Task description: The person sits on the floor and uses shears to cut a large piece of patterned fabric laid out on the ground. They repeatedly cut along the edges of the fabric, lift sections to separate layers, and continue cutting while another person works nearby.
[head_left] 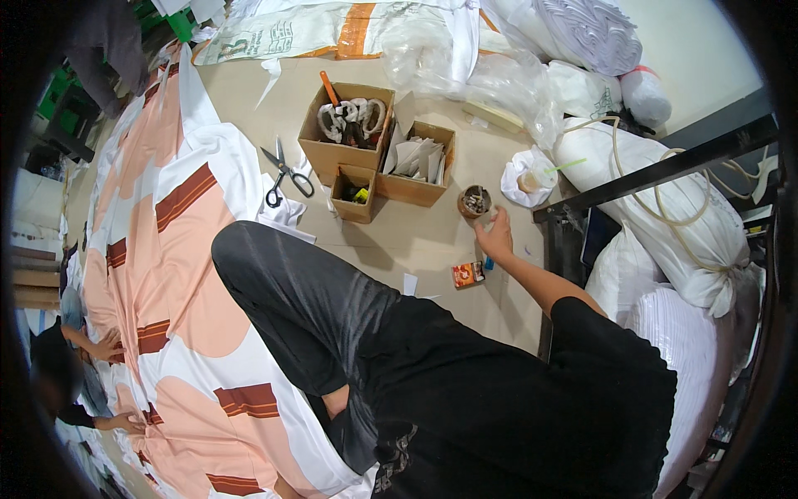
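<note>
My right hand point(496, 236) reaches in from the right, its fingers pinched together beside a small round container point(467, 209) that looks full of cigarette butts. A small pale thing shows at the fingertips, too small to make out. Nearer than that hand lie a red and orange cigarette pack point(468, 275) and a small blue object, perhaps a lighter point(489, 264). My left hand does not show plainly; a patch of skin at the lower edge, by the cloth, cannot be told as hand or foot. Peach, white and maroon fabric point(199, 287) spreads along my left side.
Black-handled scissors point(288, 176) lie left of open cardboard boxes point(341, 151) holding tools and paper scraps. A drink cup in a white bag point(532, 179) stands beside a black metal frame point(665, 154) and white sacks point(665, 195). Another person's hands point(106, 345) touch the fabric at far left.
</note>
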A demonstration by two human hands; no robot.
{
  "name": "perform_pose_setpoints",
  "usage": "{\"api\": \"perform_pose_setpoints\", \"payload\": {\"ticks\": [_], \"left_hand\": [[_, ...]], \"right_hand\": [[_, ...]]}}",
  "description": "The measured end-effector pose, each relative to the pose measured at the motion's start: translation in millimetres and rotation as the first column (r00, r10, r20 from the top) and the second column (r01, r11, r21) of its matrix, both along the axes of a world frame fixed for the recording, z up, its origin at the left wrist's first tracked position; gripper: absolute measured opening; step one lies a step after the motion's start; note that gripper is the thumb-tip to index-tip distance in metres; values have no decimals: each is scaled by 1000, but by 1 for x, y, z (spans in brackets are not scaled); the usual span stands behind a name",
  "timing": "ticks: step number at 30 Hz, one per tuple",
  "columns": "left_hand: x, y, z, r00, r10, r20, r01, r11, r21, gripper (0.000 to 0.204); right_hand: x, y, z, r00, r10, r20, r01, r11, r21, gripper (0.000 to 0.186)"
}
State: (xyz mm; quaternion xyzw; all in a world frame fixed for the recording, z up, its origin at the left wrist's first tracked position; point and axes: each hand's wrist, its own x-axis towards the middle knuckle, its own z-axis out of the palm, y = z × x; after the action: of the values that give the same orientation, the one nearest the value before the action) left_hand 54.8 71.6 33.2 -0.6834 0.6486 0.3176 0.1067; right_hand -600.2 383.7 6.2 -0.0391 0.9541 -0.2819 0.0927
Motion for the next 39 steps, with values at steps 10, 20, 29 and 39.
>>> {"api": "perform_pose_setpoints", "payload": {"ticks": [10, 20, 29, 39], "left_hand": [[12, 5, 5, 998, 61, 5, -61, 998, 19, 58], [20, 6, 4, 996, 82, 38, -84, 995, 50, 60], [25, 10, -1, 992, 117, 41, -119, 991, 58, 62], [51, 23, -1, 979, 200, 37, -201, 979, 43, 64]], "right_hand": [[-43, -21, -9, 961, 238, -141, -222, 967, 122, 100], [-30, -29, -4, 899, 272, -344, -236, 961, 143, 92], [-43, -26, -21, 951, 147, -272, -133, 989, 71, 94], [-46, -29, -15, 981, 81, -178, -44, 979, 200, 112]]}}
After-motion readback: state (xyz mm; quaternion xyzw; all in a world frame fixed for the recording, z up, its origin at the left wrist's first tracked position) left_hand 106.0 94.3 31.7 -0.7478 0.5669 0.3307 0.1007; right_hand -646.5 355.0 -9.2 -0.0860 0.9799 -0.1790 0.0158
